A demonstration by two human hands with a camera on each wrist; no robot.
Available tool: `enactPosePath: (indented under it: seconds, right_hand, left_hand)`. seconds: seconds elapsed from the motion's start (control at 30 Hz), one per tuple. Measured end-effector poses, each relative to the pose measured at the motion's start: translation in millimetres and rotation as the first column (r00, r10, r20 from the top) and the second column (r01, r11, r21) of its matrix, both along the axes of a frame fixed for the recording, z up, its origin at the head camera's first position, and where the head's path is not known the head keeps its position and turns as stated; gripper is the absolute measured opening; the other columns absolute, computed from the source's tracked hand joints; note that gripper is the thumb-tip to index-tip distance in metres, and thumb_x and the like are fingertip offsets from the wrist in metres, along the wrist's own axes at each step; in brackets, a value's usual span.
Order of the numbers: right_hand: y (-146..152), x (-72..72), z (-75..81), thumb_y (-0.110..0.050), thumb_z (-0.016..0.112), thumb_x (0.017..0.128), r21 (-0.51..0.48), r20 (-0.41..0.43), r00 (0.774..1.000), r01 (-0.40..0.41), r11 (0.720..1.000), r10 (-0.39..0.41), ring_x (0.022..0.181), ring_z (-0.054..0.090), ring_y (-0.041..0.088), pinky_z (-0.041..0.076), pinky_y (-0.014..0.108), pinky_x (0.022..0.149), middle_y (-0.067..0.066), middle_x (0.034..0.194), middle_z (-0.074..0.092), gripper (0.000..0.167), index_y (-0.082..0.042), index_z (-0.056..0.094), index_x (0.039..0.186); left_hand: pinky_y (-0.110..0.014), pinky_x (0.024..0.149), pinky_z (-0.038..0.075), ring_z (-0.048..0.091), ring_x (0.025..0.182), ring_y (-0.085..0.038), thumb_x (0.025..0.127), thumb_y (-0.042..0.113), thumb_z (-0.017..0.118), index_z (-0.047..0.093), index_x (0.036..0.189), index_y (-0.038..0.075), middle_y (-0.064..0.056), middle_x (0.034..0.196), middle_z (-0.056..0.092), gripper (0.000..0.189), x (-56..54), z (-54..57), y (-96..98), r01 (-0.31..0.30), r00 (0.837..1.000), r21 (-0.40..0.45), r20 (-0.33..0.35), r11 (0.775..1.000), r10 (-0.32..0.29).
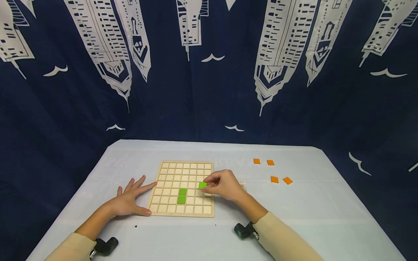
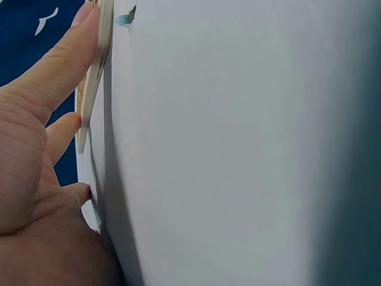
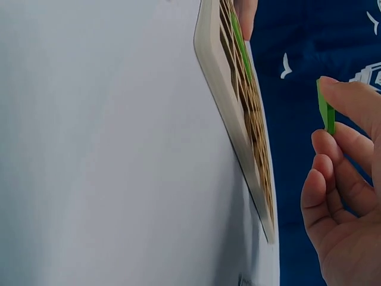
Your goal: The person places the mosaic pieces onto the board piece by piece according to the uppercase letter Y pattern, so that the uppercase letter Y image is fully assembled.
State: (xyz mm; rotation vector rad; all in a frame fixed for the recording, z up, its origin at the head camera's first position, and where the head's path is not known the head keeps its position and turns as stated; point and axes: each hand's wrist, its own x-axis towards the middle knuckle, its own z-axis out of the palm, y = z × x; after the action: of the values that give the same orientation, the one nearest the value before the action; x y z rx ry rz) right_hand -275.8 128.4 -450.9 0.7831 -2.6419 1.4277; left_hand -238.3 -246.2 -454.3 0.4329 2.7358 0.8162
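Observation:
A square wooden grid board (image 1: 164, 208) lies on the table, with two green square tiles (image 1: 181, 199) set in adjoining cells near its middle. Over the board's right part, my right hand (image 1: 225, 185) pinches another green tile (image 3: 326, 107) between thumb and finger. The right wrist view shows that tile held above the board's surface, its other fingers curled loosely below. Fingers spread, my left hand (image 1: 128, 201) touches the board's left side, thumb at the near left corner and index fingertip farther up. The left wrist view shows the thumb (image 2: 65, 53) against the board's edge.
Several orange tiles (image 1: 274, 179) lie apart on the white table (image 1: 294, 217) at the right. A small patterned piece (image 1: 243, 185) shows partly behind my right wrist. Dark specks (image 1: 135, 226) dot the near table. A navy printed curtain (image 1: 196, 94) hangs behind.

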Motion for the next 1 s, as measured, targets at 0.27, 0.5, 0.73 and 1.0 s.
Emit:
enactPosePath:
  seconds: [0.27,0.5,0.73,1.0]
  right_hand:
    - [-15.2,-5.9,1.5,-0.021,0.093,0.074,-0.007,0.008,1.000,-0.010,1.000,0.010,0.067,0.062,0.004,0.055,0.021,0.064,-0.003,0.079,0.076,0.021,-0.012,0.082,0.090]
    - [-25.6,-7.9,5.4,-0.021,0.093,0.075,0.005,0.022,1.000,-0.006,1.000,0.006,0.068,0.064,0.005,0.055,0.021,0.064,-0.002,0.080,0.077,0.021,-0.012,0.082,0.090]
    - [-36.6,-12.3,6.2,-0.021,0.093,0.074,0.013,0.034,0.999,-0.006,1.000,0.006,0.068,0.065,0.004,0.056,0.020,0.064,-0.001,0.079,0.077,0.023,-0.010,0.082,0.091]
    - [-49.2,-19.2,6.5,-0.019,0.092,0.076,0.012,0.079,0.997,0.008,1.000,-0.009,0.069,0.065,0.004,0.056,0.021,0.066,-0.001,0.079,0.077,0.021,-0.009,0.082,0.091]
  left_hand:
    - [-0.086,0.105,-0.014,-0.009,0.150,-0.064,0.063,0.050,0.093,0.044,0.157,0.021,-0.029,0.169,0.007,0.110,0.6,0.9,0.6,-0.001,1.000,0.000,0.001,1.000,0.001]
    - [-0.086,0.105,-0.014,-0.009,0.150,-0.064,0.063,0.050,0.093,0.043,0.157,0.021,-0.029,0.169,0.007,0.110,0.6,0.8,1.0,0.000,1.000,0.002,0.007,1.000,0.000]
    - [-0.087,0.104,-0.014,-0.009,0.150,-0.065,0.063,0.050,0.093,0.044,0.157,0.021,-0.029,0.169,0.007,0.110,1.1,1.4,0.1,0.003,1.000,0.004,0.003,1.000,-0.003]
    - [-0.087,0.103,-0.014,-0.009,0.149,-0.066,0.064,0.050,0.093,0.044,0.156,0.020,-0.030,0.169,0.007,0.109,0.5,1.0,-0.5,0.014,1.000,0.011,-0.007,1.000,-0.014]
